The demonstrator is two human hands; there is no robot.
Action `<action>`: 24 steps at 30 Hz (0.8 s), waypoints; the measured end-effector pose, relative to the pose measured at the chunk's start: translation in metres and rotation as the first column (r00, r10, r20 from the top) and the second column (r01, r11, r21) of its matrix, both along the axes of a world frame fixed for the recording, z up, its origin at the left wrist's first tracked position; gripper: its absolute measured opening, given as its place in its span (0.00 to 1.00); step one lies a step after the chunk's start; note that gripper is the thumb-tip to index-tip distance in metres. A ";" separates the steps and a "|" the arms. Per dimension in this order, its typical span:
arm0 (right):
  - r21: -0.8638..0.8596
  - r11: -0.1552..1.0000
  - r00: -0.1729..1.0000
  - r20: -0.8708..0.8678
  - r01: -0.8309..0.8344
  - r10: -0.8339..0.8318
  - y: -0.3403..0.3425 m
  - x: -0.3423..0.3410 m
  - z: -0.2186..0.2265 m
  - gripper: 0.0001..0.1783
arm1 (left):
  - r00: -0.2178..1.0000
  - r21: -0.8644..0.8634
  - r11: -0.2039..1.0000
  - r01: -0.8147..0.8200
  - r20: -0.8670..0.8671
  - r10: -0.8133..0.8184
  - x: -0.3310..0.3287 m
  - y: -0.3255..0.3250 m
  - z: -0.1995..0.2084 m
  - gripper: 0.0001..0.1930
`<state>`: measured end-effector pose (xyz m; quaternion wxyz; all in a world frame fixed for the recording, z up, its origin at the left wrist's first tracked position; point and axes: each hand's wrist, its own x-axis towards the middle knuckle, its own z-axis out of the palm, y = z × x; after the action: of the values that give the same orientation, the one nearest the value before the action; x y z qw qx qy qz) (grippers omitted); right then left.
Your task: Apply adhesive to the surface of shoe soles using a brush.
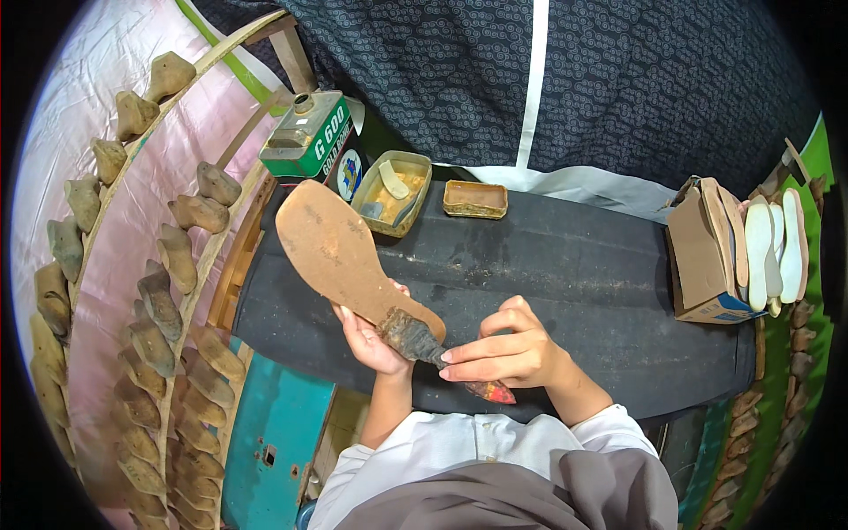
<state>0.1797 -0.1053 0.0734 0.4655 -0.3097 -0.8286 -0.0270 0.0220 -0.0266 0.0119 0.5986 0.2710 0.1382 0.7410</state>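
Note:
My left hand (pixel 369 343) is closed around the underside of a tan shoe insole (pixel 329 252), held up at a slant with its wide toe end toward the far left. In my right hand (pixel 517 349) is a stubby brush (pixel 422 343) with a dark wrapped handle and a red end. Its brown, stiff-looking bristles lie against the narrow heel end of the insole. Darker smudges mark the insole's upper face. The fingers under the insole are partly hidden.
On the black-covered table (pixel 548 265) stand a green metal can (pixel 309 141), a plastic tub (pixel 394 190) with a scraper in it, and a small tray (pixel 475 200). A cardboard box (pixel 702 247) at right holds soles. Shoe lasts (pixel 177 256) line racks at left.

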 end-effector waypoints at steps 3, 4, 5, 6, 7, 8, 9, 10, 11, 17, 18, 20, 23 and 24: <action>-0.035 0.999 0.999 0.050 0.013 -0.012 -0.003 0.004 -0.004 0.13 | 0.999 0.022 0.999 0.032 0.027 -0.033 -0.003 0.004 -0.002 0.22; -0.041 0.999 0.997 0.075 0.007 -0.004 -0.003 0.007 -0.003 0.13 | 0.999 0.021 0.999 0.030 0.029 -0.031 -0.004 0.005 -0.003 0.22; -0.047 0.999 0.995 0.100 0.001 0.004 -0.003 0.008 -0.003 0.13 | 1.000 0.004 1.000 -0.009 -0.005 0.009 -0.005 0.006 -0.004 0.23; -0.048 0.999 0.995 0.101 0.002 0.003 -0.003 0.008 -0.003 0.13 | 0.998 -0.012 0.999 -0.045 -0.039 0.045 -0.005 0.006 -0.004 0.24; -0.036 0.999 0.995 0.098 0.011 -0.007 -0.003 0.009 -0.002 0.13 | 0.998 -0.013 0.999 -0.044 -0.039 0.044 -0.004 0.006 -0.004 0.24; -0.024 1.000 0.995 0.095 0.020 -0.017 -0.004 0.009 -0.002 0.13 | 0.998 -0.024 0.998 -0.063 -0.031 0.062 -0.003 0.006 -0.004 0.24; -0.024 0.999 0.995 0.096 0.022 -0.020 -0.004 0.008 -0.001 0.13 | 0.997 -0.034 0.996 -0.080 -0.021 0.079 -0.001 0.005 -0.004 0.24; -0.018 0.999 0.997 0.075 0.029 -0.028 -0.003 0.005 0.000 0.13 | 0.997 -0.034 0.996 -0.078 -0.021 0.077 0.001 0.005 -0.003 0.24; -0.011 0.999 0.998 0.054 0.037 -0.036 -0.003 0.004 0.000 0.13 | 0.997 -0.015 0.998 -0.067 -0.028 0.066 0.002 0.003 -0.002 0.24; -0.129 0.991 0.988 0.144 -0.036 0.055 -0.002 0.015 -0.002 0.14 | 0.998 -0.008 0.998 -0.055 0.011 0.055 -0.006 0.009 -0.006 0.24; -0.129 0.991 0.988 0.144 -0.035 0.054 -0.001 0.016 -0.001 0.14 | 0.998 -0.032 0.998 -0.055 0.027 0.056 -0.006 0.010 -0.006 0.24; -0.119 0.993 0.990 0.139 -0.020 0.037 0.000 0.018 0.000 0.15 | 0.998 -0.025 0.998 -0.056 -0.003 0.056 -0.006 0.009 -0.006 0.24; -0.027 0.999 0.999 -0.012 0.040 -0.040 0.000 0.010 0.004 0.14 | 0.999 -0.017 1.000 -0.015 -0.030 0.014 -0.001 0.005 -0.004 0.25; -0.027 0.999 0.999 -0.012 0.039 -0.040 0.002 0.007 0.005 0.14 | 0.999 -0.018 1.000 0.020 -0.027 -0.021 0.001 0.003 -0.004 0.25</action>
<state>0.1865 -0.1034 0.0780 0.4658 -0.3325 -0.8197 -0.0231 0.0231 -0.0238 0.0077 0.6067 0.2771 0.1503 0.7297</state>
